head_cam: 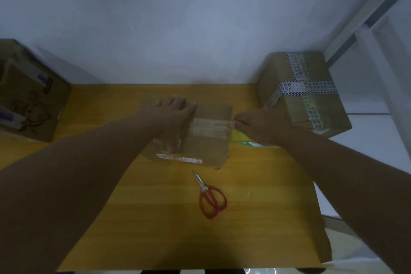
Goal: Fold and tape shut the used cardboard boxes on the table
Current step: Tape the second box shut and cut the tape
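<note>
Near side, bare yellow wood table point(144, 218). Red-handled scissors point(212, 198) lie right of centre. Mid-table sits a brown box point(206, 147): left hand point(175, 113) flat on top, right hand point(258, 127) pinching glossy clear tape point(209, 125) at the box's right edge. Taped carton point(304, 95) far right.

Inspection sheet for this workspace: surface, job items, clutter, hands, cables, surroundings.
Surface: yellow wooden table.
Job's things: small cardboard box mid-table, clear tape strip across its top; taped box right; printed box left; red-handled scissors nearer the person.
Clutter: yellow item beside small box, partly hidden, unidentified.
Hands: left hand presses the small box's top; right hand pinches the tape strip's end.
Cables: nothing seen.
Surroundings: white wall behind; metal frame at right.
</note>
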